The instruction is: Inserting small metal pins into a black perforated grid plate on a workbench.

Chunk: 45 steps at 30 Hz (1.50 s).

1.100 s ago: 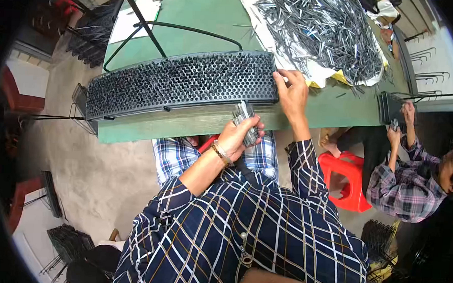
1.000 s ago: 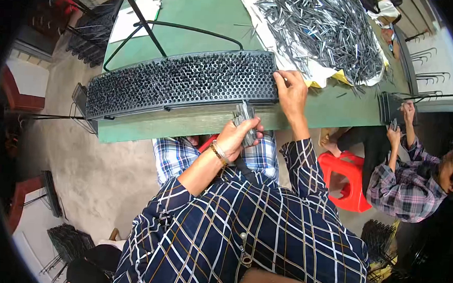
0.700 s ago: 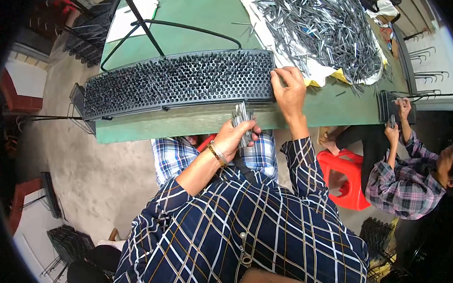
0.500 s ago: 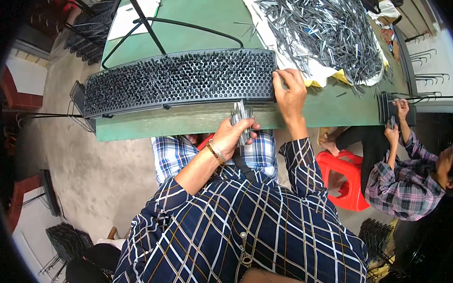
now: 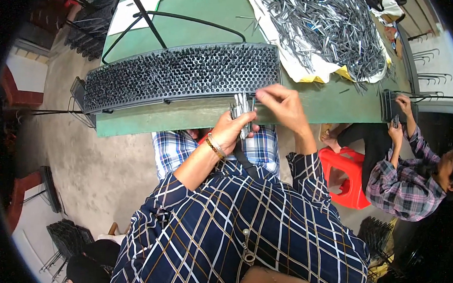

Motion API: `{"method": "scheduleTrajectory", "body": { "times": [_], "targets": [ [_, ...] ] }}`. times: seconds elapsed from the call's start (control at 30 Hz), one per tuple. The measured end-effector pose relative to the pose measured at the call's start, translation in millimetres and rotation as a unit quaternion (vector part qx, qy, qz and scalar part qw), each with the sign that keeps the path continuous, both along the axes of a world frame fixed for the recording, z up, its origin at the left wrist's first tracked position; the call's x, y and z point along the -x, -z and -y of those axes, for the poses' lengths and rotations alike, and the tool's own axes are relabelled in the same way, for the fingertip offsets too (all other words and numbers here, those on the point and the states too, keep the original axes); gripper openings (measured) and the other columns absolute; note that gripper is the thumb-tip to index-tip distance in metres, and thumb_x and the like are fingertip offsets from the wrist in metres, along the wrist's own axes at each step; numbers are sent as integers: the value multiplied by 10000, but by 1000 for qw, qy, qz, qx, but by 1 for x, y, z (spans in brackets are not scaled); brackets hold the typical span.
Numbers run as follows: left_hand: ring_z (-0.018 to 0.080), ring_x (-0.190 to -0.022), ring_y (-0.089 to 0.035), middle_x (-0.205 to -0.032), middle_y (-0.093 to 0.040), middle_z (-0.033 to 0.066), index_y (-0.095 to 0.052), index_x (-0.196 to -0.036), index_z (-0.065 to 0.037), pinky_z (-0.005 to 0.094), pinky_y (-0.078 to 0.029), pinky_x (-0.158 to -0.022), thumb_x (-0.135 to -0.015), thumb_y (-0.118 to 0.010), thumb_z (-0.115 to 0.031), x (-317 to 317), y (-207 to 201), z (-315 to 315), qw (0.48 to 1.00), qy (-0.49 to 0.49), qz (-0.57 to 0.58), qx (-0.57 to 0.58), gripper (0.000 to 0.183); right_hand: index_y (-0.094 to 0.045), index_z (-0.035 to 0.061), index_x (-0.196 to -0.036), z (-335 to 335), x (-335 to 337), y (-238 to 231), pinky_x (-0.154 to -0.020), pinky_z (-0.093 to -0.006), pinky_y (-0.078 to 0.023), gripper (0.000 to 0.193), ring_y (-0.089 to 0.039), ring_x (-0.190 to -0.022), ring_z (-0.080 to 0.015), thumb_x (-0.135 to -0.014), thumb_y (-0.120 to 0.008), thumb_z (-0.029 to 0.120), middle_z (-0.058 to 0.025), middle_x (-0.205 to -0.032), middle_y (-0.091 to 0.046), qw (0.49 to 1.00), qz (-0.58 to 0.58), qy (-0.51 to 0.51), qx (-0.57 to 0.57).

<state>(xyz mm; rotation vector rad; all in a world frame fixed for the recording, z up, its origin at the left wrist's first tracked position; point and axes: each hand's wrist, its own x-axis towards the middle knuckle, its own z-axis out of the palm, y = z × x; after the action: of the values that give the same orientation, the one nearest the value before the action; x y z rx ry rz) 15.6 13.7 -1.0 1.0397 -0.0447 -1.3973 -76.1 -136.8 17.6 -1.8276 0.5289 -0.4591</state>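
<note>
My left hand [image 5: 230, 127] is closed round a bundle of thin silver and dark grey sticks [image 5: 242, 111], held upright below the near edge of a long black rack [image 5: 189, 70]. Rows of round holes cover the rack. Dark stick ends stand up from most of them, while holes at its right end look bare. My right hand [image 5: 284, 107] is just right of the bundle, thumb and fingers pinched close to the stick tops. Whatever is in that pinch is too small to make out.
A large heap of similar sticks [image 5: 329, 34] lies on a white sheet [image 5: 297, 71] on the green table [image 5: 201, 32]. Black wire legs [image 5: 150, 25] rise behind the rack. At the right, another person [image 5: 408, 187] works by a red stool [image 5: 345, 178].
My right hand has moved from the rack's right end down and left to the bundle. My left hand stays nearly where it was, still holding the sticks.
</note>
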Motion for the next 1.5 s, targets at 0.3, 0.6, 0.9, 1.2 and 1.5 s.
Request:
{"method": "scheduleTrajectory", "body": {
  "times": [0.3, 0.6, 0.9, 1.2, 1.5],
  "targets": [
    [162, -751, -637, -902, -619, 43, -567, -1038, -46, 237, -501, -534, -838, -617, -158, 1, -2, 2, 1000, -2, 0, -7, 234, -650, -9, -982, -13, 9, 0, -579, -182, -443, 193, -566, -661, -70, -823, -644, 101, -34, -836, -659, 971, -29, 28, -237],
    [152, -740, -634, -883, -615, 53, -561, -1064, -32, 239, -514, -532, -827, -605, -114, -1, 4, 1, 1000, -16, 3, -25, 255, -604, -31, -1051, 8, -27, 0, -603, -179, -451, 220, -551, -683, -38, -845, -610, 47, -53, -906, -661, 983, 106, 147, 1],
    [144, -721, -625, -854, -602, 50, -549, -1055, -22, 244, -512, -534, -838, -591, -93, -6, 6, -3, 999, -36, -27, -18, 232, -632, -13, -1003, 21, -44, 14, -534, -160, -411, 188, -515, -621, -11, -829, -624, 58, -9, -792, -648, 973, 157, 169, -24],
    [139, -727, -620, -860, -598, 36, -563, -1066, -36, 249, -517, -560, -834, -602, -115, -7, 3, -1, 999, -35, -18, -23, 248, -600, -19, -1047, 30, -41, 15, -606, -188, -462, 198, -570, -715, -49, -860, -590, 47, -59, -907, -663, 985, 101, 118, 78],
    [142, -748, -630, -868, -608, 34, -557, -1067, -52, 251, -519, -567, -826, -611, -120, -6, 4, -3, 999, -25, -19, -26, 256, -619, -5, -1023, 44, -36, 17, -639, -195, -468, 175, -569, -736, -58, -859, -581, 47, -40, -896, -650, 988, 99, 30, 115]
  ]
}}
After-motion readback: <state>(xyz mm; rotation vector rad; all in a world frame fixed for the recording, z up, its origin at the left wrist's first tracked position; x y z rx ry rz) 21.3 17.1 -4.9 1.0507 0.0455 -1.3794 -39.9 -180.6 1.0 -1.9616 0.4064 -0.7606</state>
